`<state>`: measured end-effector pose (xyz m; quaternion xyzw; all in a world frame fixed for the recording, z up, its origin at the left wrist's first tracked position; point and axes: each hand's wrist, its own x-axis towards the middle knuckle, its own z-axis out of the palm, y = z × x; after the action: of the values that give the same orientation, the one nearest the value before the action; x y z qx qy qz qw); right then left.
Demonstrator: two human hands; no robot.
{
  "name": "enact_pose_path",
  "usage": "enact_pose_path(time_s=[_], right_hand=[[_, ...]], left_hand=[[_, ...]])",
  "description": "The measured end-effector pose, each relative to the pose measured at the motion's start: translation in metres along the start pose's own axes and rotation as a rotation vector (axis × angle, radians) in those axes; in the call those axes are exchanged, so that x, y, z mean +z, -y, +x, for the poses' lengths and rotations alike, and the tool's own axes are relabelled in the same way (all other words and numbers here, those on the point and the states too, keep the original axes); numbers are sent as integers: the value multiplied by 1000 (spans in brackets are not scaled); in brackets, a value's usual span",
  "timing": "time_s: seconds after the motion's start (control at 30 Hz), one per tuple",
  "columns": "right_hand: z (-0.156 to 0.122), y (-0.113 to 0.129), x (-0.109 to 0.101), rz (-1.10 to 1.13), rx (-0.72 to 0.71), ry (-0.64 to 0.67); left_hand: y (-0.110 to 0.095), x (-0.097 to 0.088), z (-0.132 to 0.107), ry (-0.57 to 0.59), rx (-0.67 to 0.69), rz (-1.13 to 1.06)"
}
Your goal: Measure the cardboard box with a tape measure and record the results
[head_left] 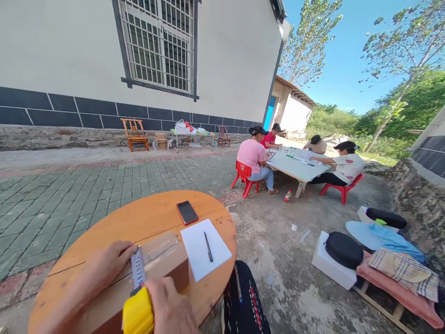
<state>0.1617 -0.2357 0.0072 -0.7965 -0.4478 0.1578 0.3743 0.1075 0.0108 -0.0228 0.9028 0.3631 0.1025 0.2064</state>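
A cardboard box (175, 274) with clear tape along its top lies on the round wooden table (146, 215) right in front of me. My right hand (172, 304) grips the yellow case of a tape measure (138, 314). Its white, numbered blade (137, 268) is pulled out a short way across the box top. At the blade's far end, my left hand (113, 262) pinches the tip with thumb and fingers, the forearm resting along the box. Beyond the box are a sheet of white paper (198, 262) with a black pen (208, 246) on it, and a phone (187, 212).
Several people sit at a white table (295, 166) ahead to the right, on red chairs (245, 178). A bottle (288, 195) stands on the ground there. At right are white boxes (333, 266), black cases (344, 250) and folded cloths (403, 273). A wooden chair (134, 134) stands by the wall.
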Motion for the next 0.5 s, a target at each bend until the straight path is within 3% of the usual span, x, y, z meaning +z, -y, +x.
enact_pose_path(time_s=[0.17,0.5], right_hand=[[2,-11,-6,154,-197,93],[1,-10,-10,229,-232,88]], left_hand=[[-22,-9,-12,-30,-5,105],[-28,-14,-15,-13,-27,145]])
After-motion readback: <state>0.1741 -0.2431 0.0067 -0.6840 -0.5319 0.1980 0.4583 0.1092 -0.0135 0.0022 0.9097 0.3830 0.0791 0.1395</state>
